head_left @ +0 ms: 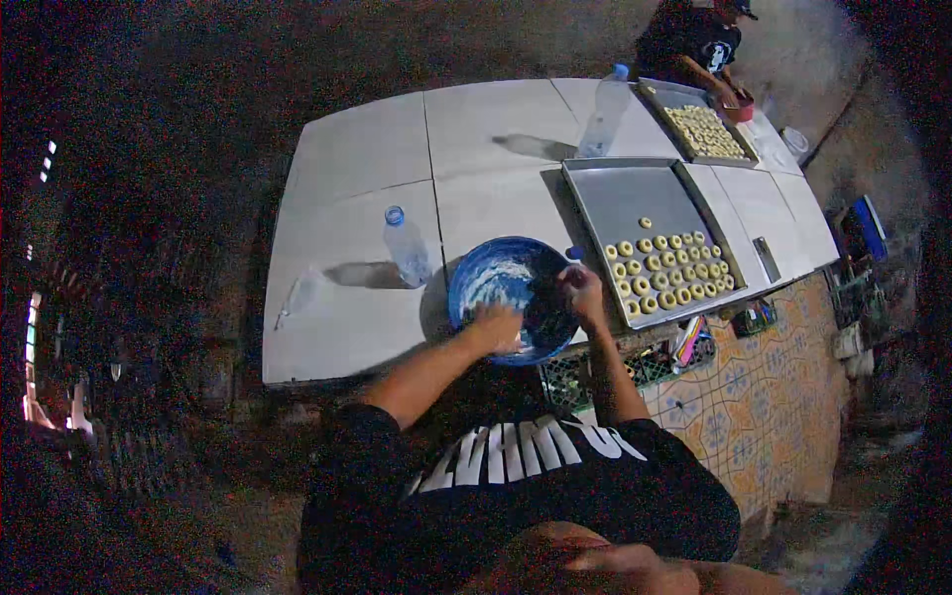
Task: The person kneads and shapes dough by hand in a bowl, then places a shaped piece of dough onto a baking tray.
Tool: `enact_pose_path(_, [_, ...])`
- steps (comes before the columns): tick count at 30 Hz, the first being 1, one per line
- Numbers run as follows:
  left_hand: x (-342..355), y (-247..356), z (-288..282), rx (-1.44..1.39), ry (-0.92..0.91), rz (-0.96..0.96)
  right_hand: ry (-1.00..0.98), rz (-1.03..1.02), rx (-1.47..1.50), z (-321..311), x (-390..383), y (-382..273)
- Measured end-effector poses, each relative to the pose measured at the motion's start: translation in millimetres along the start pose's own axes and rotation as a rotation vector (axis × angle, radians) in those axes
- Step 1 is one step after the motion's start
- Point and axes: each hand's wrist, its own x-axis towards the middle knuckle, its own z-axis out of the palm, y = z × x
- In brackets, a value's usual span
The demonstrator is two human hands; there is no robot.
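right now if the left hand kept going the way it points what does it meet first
The left hand already reaches into the blue bowl, pointing up and to the right. Going on, it would likely meet the bowl's pale dough residue and far wall first, though depth is unclear.

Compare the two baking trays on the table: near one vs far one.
The near tray lies by the blue bowl and looks larger; the far tray lies at the table's far end by another person. The near tray holds ring-shaped dough pieces only at its near end, with bare metal beyond; the far tray's pieces cover most of it. Both are rectangular grey metal trays holding pale rings.
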Motion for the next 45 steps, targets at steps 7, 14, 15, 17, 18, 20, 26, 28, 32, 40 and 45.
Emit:
enact_pose_path(7, [17.1,-15.4,-11.9,-0.392,0.384,0.153,-0.013,-0.045,0.010,4.5,-1.3,-33.0])
enact_pose_path(14, [42.5,-12.1,13.8,-0.273,0.441,0.073,-0.043,-0.085,-0.213,10.9,0.8,-40.0])
enact_pose_path(15, [39.7,-1.9,14.9,-0.260,0.619,0.051,-0.039,-0.087,-0.224,10.4,-0.8,-41.8])
enact_pose_path(17, [30.8,4.9,8.3,-0.206,0.594,0.136,-0.038,-0.046,-0.237,3.0,1.2,-36.6])
enact_pose_path(18, [30.0,5.4,3.9,-0.119,0.587,0.209,-0.040,-0.053,-0.246,1.6,3.0,-34.5])
enact_pose_path(20, [34.5,2.4,-2.5,-0.034,0.585,0.277,-0.059,0.125,0.077,9.2,5.6,-25.8])
enact_pose_path(26, [70.8,-27.2,11.6,0.287,0.661,0.821,-0.222,0.375,0.244,13.4,7.2,-73.1])
enact_pose_path(28, [77.6,-18.0,-5.8,0.270,0.569,0.896,-0.110,0.424,0.375,2.4,0.7,-73.4])
enact_pose_path(32, [103.9,-26.5,1.2,0.275,0.659,1.005,-0.054,0.359,0.387,-0.7,-2.6,-42.2])
enact_pose_path(40, [87.3,-27.9,-8.5,0.071,0.746,0.677,-0.040,0.137,-0.213,2.5,-2.8,-32.6])
enact_pose_path(45, [72.2,-31.8,-2.0,-0.120,0.850,0.424,0.034,0.193,0.040,8.4,-3.8,-22.6])
